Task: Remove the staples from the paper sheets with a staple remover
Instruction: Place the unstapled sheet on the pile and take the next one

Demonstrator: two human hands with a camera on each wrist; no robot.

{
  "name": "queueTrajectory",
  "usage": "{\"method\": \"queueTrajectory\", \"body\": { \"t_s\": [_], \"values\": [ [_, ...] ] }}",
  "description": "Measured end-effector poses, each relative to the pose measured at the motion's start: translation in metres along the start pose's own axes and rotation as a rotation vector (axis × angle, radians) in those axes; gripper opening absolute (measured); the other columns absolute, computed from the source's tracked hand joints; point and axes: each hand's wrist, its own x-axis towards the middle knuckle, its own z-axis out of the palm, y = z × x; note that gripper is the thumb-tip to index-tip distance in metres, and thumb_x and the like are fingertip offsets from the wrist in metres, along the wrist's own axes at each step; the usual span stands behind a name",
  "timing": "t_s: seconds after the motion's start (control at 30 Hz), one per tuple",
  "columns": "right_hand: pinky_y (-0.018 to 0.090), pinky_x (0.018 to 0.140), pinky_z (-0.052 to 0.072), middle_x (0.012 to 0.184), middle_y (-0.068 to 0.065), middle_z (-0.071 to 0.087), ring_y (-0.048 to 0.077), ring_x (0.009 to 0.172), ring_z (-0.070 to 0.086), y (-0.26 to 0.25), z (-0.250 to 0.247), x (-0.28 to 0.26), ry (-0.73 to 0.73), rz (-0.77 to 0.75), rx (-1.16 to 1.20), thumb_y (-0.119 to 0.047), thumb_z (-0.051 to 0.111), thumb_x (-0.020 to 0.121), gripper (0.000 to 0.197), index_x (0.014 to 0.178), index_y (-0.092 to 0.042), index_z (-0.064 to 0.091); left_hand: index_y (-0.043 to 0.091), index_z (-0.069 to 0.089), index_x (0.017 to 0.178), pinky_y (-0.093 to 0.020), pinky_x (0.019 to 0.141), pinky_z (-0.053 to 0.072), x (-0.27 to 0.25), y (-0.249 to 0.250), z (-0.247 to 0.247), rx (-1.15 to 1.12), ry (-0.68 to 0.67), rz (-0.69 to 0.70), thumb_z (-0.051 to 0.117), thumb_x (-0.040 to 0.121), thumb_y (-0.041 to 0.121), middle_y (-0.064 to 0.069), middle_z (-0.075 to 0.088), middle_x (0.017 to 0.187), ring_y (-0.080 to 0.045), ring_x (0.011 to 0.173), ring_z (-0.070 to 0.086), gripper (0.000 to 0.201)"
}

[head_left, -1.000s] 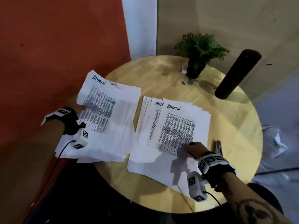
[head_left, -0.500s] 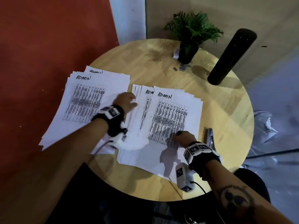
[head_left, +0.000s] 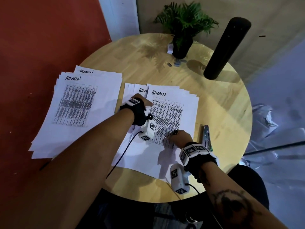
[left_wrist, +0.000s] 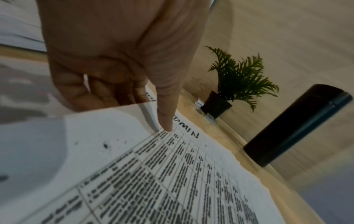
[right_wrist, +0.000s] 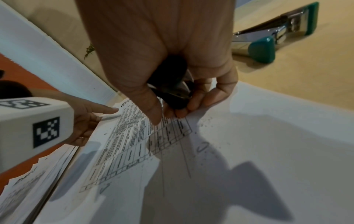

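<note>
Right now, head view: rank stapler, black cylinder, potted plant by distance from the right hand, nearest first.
From the right hand, which holds a dark tool on the paper sheets:
1. Stapler: right beside the hand, on its right, flat on the table.
2. Black cylinder: far right of the table, standing tilted in this view.
3. Potted plant: far edge, left of the cylinder.
</note>
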Motion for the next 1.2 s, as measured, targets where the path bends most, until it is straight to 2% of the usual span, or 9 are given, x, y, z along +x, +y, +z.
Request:
{"method": "queueTrajectory", "body": {
  "t_s": [0.13, 0.3, 0.4, 0.5, 0.63, 0.7, 0.77, 0.9, 1.2],
  "values": [
    [0.023, 0.064, 0.034, 0.061, 0.0, 0.042, 0.02, 0.075, 0.046, 0.001, 0.0, 0.0, -0.001, -0.009, -0.002, -0.017, 0.051, 0.091, 0.035, 0.058, -0.013, 0.038, -0.001, 0.05, 0.131, -0.033, 0.099, 0.04, -0.003, -0.002, 0.0, -0.014, -0.014, -0.03, 0.063, 0.088, 0.04, -0.018, 0.059, 0.127, -0.032, 0.117, 0.056, 0.061],
    [0.02, 0.048, 0.031, 0.06, 0.001, 0.042, 0.02, 0.069, 0.044, 0.002, -0.001, 0.001, -0.009, -0.031, 0.038, -0.015, 0.05, 0.091, 0.036, 0.058, -0.013, 0.037, -0.003, 0.038, 0.139, -0.035, 0.108, 0.035, -0.012, -0.016, 0.006, -0.08, -0.087, 0.013, 0.056, 0.094, 0.03, -0.019, 0.044, 0.143, -0.032, 0.13, 0.045, 0.059],
    [0.021, 0.048, 0.031, 0.055, 0.0, 0.044, 0.016, 0.055, 0.04, 0.006, -0.006, 0.001, -0.045, -0.028, 0.183, -0.014, 0.055, 0.09, 0.036, 0.057, -0.014, 0.041, 0.004, 0.067, 0.103, -0.027, 0.086, 0.047, -0.016, -0.022, 0.004, -0.173, 0.067, 0.178, 0.071, 0.083, 0.018, -0.014, 0.066, 0.104, -0.024, 0.097, 0.062, 0.024],
    [0.025, 0.059, 0.036, 0.045, 0.001, 0.047, 0.021, 0.057, 0.043, 0.018, -0.017, 0.003, 0.068, -0.022, 0.402, -0.013, 0.061, 0.087, 0.038, 0.053, -0.014, 0.045, 0.011, 0.051, 0.062, -0.024, 0.058, 0.035, -0.029, -0.022, -0.005, -0.261, 0.19, 0.327, 0.074, 0.079, 0.011, -0.006, 0.049, 0.064, -0.016, 0.061, 0.045, 0.029],
    [0.027, 0.055, 0.038, 0.065, 0.012, 0.058, 0.024, 0.061, 0.051, 0.025, -0.049, -0.005, 0.34, -0.059, 0.609, -0.017, 0.064, 0.086, 0.026, 0.066, -0.015, 0.048, -0.001, 0.058, 0.071, -0.01, 0.055, 0.043, -0.066, -0.015, -0.023, -0.619, 0.214, 0.491, 0.068, 0.079, -0.008, 0.003, 0.063, 0.062, 0.008, 0.049, 0.054, 0.014],
    [0.023, 0.049, 0.042, 0.097, 0.02, 0.057, 0.02, 0.062, 0.056, 0.016, -0.071, -0.018, 0.429, -0.118, 0.876, -0.016, 0.061, 0.089, 0.012, 0.089, -0.016, 0.049, 0.005, 0.059, 0.066, -0.012, 0.06, 0.048, -0.082, -0.012, -0.032, -0.744, 0.195, 0.562, 0.069, 0.077, -0.009, 0.013, 0.067, 0.058, 0.006, 0.054, 0.058, 0.02],
    [0.023, 0.051, 0.046, 0.105, 0.012, 0.054, 0.014, 0.065, 0.06, 0.005, -0.093, -0.03, 0.443, -0.206, 1.078, -0.014, 0.056, 0.092, 0.026, 0.114, -0.017, 0.043, 0.008, 0.058, 0.066, -0.017, 0.063, 0.051, -0.096, -0.008, -0.043, -0.829, 0.18, 0.611, 0.069, 0.077, -0.009, 0.011, 0.069, 0.06, 0.0, 0.058, 0.061, 0.023],
    [0.017, 0.05, 0.045, 0.075, -0.01, 0.067, 0.007, 0.065, 0.069, -0.022, -0.134, -0.066, 0.343, -0.437, 1.322, -0.009, 0.054, 0.092, 0.018, 0.087, -0.023, 0.044, 0.005, 0.055, 0.068, -0.018, 0.064, 0.053, -0.136, 0.003, -0.068, -0.909, 0.145, 0.725, 0.065, 0.078, -0.013, 0.008, 0.071, 0.063, -0.002, 0.06, 0.063, 0.023],
    [0.012, 0.039, 0.038, 0.057, -0.009, 0.067, 0.004, 0.056, 0.067, -0.058, -0.177, -0.136, 0.352, -0.579, 1.518, -0.003, 0.057, 0.086, 0.021, 0.071, -0.017, 0.053, 0.01, 0.062, 0.07, -0.015, 0.063, 0.049, -0.204, 0.006, -0.125, -0.866, 0.368, 0.905, 0.074, 0.072, -0.005, 0.011, 0.067, 0.062, -0.004, 0.062, 0.06, 0.019]
  ]
}}
